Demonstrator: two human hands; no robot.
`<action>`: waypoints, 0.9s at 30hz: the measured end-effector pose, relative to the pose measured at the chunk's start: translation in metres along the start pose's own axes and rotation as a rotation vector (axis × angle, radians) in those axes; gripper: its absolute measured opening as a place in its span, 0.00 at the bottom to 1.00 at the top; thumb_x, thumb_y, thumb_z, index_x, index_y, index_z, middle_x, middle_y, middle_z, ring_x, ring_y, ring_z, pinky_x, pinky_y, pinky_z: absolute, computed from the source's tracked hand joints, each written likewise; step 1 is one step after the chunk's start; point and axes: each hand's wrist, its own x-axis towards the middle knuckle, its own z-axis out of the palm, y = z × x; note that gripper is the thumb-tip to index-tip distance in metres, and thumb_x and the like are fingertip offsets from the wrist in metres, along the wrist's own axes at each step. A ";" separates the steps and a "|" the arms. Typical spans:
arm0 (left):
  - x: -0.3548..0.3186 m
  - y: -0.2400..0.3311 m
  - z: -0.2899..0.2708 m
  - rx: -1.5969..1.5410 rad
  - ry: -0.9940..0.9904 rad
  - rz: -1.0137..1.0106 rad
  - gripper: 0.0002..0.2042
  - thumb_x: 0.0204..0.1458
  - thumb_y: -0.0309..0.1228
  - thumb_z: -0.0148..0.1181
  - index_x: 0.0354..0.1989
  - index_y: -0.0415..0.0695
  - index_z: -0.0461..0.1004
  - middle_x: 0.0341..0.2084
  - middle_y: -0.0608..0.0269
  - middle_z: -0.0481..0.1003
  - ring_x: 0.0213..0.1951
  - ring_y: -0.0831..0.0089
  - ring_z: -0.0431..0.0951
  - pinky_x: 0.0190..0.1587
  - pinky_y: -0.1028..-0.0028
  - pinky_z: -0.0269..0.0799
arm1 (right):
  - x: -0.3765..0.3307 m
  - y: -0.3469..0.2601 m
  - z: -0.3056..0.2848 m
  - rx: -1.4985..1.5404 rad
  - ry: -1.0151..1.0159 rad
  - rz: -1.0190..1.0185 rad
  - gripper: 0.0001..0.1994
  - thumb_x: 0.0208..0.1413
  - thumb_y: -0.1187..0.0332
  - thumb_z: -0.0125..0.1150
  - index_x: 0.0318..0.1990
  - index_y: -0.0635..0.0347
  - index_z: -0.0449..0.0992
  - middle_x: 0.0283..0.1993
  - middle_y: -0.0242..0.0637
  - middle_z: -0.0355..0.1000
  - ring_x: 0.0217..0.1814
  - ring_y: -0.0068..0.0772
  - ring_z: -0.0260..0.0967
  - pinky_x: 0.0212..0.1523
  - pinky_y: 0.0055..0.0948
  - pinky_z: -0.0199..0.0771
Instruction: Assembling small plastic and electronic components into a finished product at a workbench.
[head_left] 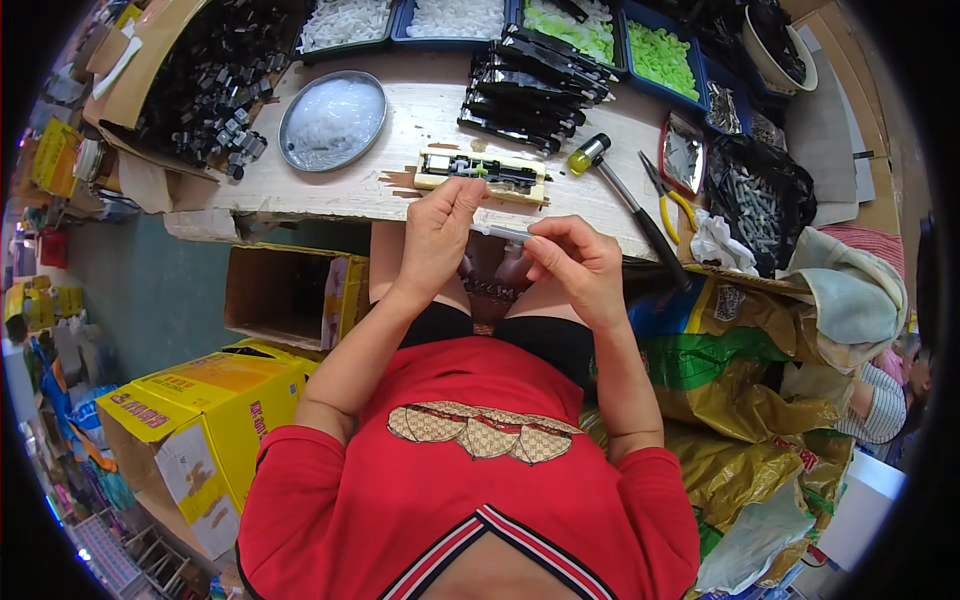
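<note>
A small pale cylindrical part (503, 233) is gripped at one end by my left hand (440, 230) and at the other by my right hand (575, 262), just below the workbench edge. Right above my left fingers, a pale wooden jig (432, 166) on the bench carries a long black assembly (490, 170). Behind the jig lies a stack of finished black assemblies (535, 85).
A round metal tray (332, 120) with white bits sits left of the jig. A hammer (625, 195) and yellow-handled pliers (672, 200) lie to the right. Blue bins hold white (345, 22) and green parts (662, 55). Yellow cartons (205, 420) stand at lower left; a sleeve of another person (880, 400) shows at right.
</note>
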 end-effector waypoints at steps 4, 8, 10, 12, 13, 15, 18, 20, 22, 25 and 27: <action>0.000 0.005 0.001 0.065 0.027 0.056 0.14 0.58 0.37 0.48 0.33 0.37 0.74 0.18 0.75 0.66 0.23 0.87 0.60 0.25 0.84 0.57 | -0.001 0.001 0.000 -0.043 0.007 -0.048 0.05 0.51 0.75 0.58 0.34 0.66 0.73 0.25 0.32 0.72 0.22 0.17 0.68 0.23 0.15 0.68; -0.001 0.011 0.001 0.153 0.029 0.035 0.13 0.58 0.36 0.49 0.34 0.37 0.73 0.21 0.68 0.72 0.26 0.84 0.65 0.30 0.82 0.63 | -0.002 0.000 0.000 -0.119 0.016 -0.065 0.05 0.51 0.75 0.58 0.35 0.67 0.73 0.25 0.32 0.72 0.23 0.18 0.69 0.25 0.15 0.69; -0.002 0.014 0.003 0.180 0.034 0.050 0.13 0.58 0.36 0.49 0.35 0.37 0.73 0.22 0.66 0.73 0.27 0.84 0.66 0.30 0.81 0.64 | -0.003 0.001 0.000 -0.143 0.006 -0.063 0.06 0.52 0.76 0.58 0.36 0.67 0.73 0.25 0.33 0.72 0.24 0.18 0.69 0.26 0.15 0.69; -0.002 0.016 0.004 0.254 0.041 0.054 0.13 0.58 0.36 0.49 0.36 0.37 0.73 0.23 0.60 0.74 0.27 0.82 0.68 0.31 0.79 0.65 | -0.002 0.006 0.001 -0.118 0.038 -0.104 0.06 0.52 0.76 0.58 0.37 0.66 0.73 0.25 0.33 0.72 0.25 0.18 0.69 0.26 0.15 0.69; -0.002 0.016 0.004 0.254 0.041 0.055 0.13 0.58 0.36 0.49 0.36 0.37 0.73 0.23 0.60 0.74 0.27 0.82 0.68 0.31 0.79 0.65 | -0.003 0.008 0.002 -0.118 0.038 -0.105 0.06 0.52 0.76 0.58 0.37 0.66 0.73 0.25 0.33 0.72 0.25 0.18 0.69 0.26 0.15 0.69; -0.001 0.014 0.005 0.296 0.063 0.128 0.13 0.58 0.36 0.49 0.36 0.37 0.73 0.23 0.58 0.74 0.26 0.81 0.69 0.30 0.78 0.66 | -0.004 0.011 0.003 -0.092 0.052 -0.100 0.06 0.51 0.76 0.58 0.37 0.67 0.73 0.27 0.33 0.72 0.24 0.18 0.69 0.24 0.16 0.69; 0.002 0.005 0.010 0.278 0.116 0.438 0.08 0.55 0.31 0.52 0.35 0.38 0.72 0.18 0.53 0.72 0.18 0.66 0.71 0.22 0.73 0.65 | -0.005 0.015 0.005 -0.093 0.007 -0.053 0.07 0.52 0.76 0.57 0.39 0.68 0.73 0.27 0.33 0.71 0.24 0.18 0.68 0.25 0.15 0.69; 0.003 0.000 0.012 0.267 0.094 0.468 0.08 0.56 0.31 0.52 0.36 0.39 0.72 0.18 0.55 0.72 0.17 0.69 0.71 0.21 0.74 0.64 | -0.003 0.018 0.005 -0.005 -0.022 -0.013 0.07 0.53 0.75 0.56 0.39 0.67 0.73 0.27 0.32 0.71 0.23 0.17 0.68 0.24 0.15 0.68; 0.003 0.001 0.011 0.258 0.072 0.498 0.09 0.56 0.32 0.52 0.37 0.39 0.72 0.18 0.58 0.72 0.17 0.72 0.70 0.20 0.75 0.64 | -0.001 0.020 0.004 0.084 -0.051 0.026 0.08 0.54 0.74 0.55 0.40 0.67 0.73 0.27 0.32 0.71 0.23 0.16 0.68 0.24 0.14 0.68; 0.004 0.013 -0.003 -0.012 -0.121 -0.096 0.10 0.55 0.34 0.53 0.40 0.41 0.73 0.18 0.65 0.71 0.16 0.81 0.69 0.18 0.80 0.61 | 0.000 0.022 -0.002 0.127 -0.047 0.094 0.08 0.55 0.72 0.54 0.41 0.65 0.73 0.27 0.31 0.71 0.23 0.15 0.67 0.23 0.13 0.67; 0.008 0.016 -0.010 -0.305 -0.202 -0.328 0.09 0.54 0.31 0.54 0.41 0.41 0.74 0.18 0.73 0.68 0.17 0.88 0.65 0.19 0.88 0.58 | 0.001 0.025 -0.007 0.159 -0.058 0.096 0.09 0.55 0.71 0.54 0.41 0.64 0.73 0.27 0.31 0.71 0.23 0.15 0.67 0.22 0.13 0.66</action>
